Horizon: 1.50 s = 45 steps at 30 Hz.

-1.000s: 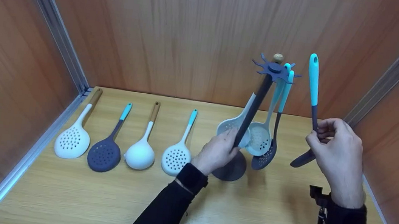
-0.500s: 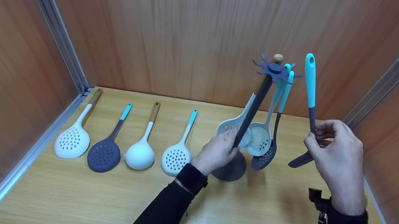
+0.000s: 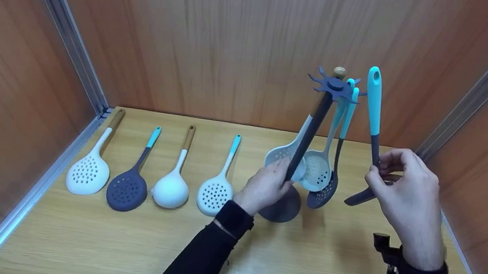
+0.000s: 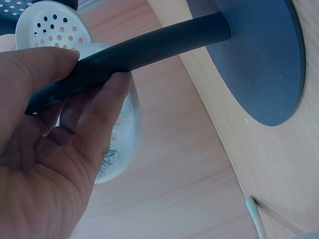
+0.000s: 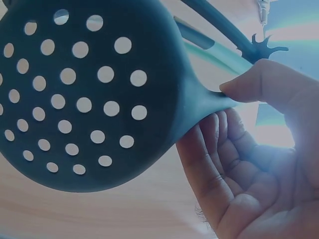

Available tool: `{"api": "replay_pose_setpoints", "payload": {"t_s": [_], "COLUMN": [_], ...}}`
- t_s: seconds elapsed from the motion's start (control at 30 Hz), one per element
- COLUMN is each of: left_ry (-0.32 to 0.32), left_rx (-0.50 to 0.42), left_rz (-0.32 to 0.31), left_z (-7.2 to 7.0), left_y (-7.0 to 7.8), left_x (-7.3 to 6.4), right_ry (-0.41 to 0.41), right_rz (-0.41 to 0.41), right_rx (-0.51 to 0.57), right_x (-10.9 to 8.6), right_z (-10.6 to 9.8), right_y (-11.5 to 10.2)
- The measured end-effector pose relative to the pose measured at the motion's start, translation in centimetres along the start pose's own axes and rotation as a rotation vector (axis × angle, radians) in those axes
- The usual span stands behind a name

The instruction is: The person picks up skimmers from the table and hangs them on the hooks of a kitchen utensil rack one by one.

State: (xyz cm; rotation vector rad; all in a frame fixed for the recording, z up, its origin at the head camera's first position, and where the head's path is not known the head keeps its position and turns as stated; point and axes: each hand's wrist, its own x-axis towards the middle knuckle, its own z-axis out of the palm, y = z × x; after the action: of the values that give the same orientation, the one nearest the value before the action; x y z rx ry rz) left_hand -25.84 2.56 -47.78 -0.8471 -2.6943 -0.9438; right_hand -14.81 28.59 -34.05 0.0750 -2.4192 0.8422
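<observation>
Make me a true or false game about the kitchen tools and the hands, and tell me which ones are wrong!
1. The left hand holds the pole of the utensil stand. True.
2. The right hand holds a dark skimmer with a turquoise handle. True.
3. The skimmer in the right hand has no holes. False: the right wrist view shows many round holes in it.
4. The white ladle lies on the table. True.
5. That ladle's handle is turquoise. False: it is brown.
6. Nothing hangs on the stand. False: several utensils do, including another dark skimmer, the hanging one.
</observation>
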Motion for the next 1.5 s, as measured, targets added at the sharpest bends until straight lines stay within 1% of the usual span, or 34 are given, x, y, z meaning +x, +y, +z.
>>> {"api": "replay_pose_setpoints", "payload": {"t_s": [0.33,0.53,0.73,0.93,1.23,1.5], "left_ry": [-0.014,-0.014,-0.011,-0.004,-0.012,-0.024], "left_rx": [-0.017,-0.018,-0.017,-0.006,-0.002,-0.019], "left_rz": [-0.02,-0.023,-0.023,-0.014,-0.033,-0.049], "left_z": [-0.07,0.0,0.04,0.0,0.07,0.05], "left_y": [0.03,-0.06,-0.07,0.04,0.07,0.06], "left_x": [0.06,0.04,0.07,0.06,0.17,0.27], "right_ry": [-0.04,-0.1,-0.168,-0.213,-0.302,-0.334], "right_rz": [-0.011,-0.036,-0.023,-0.021,-0.017,-0.024], "right_rx": [-0.003,-0.036,-0.064,-0.09,-0.075,-0.058], "right_x": [-0.63,-0.81,-0.78,-0.75,-0.58,-0.49], "right_z": [-0.52,-0.78,-0.8,-0.94,-0.96,-0.83], "right_y": [-0.74,-0.81,-0.75,-0.62,-0.31,-0.36]}}
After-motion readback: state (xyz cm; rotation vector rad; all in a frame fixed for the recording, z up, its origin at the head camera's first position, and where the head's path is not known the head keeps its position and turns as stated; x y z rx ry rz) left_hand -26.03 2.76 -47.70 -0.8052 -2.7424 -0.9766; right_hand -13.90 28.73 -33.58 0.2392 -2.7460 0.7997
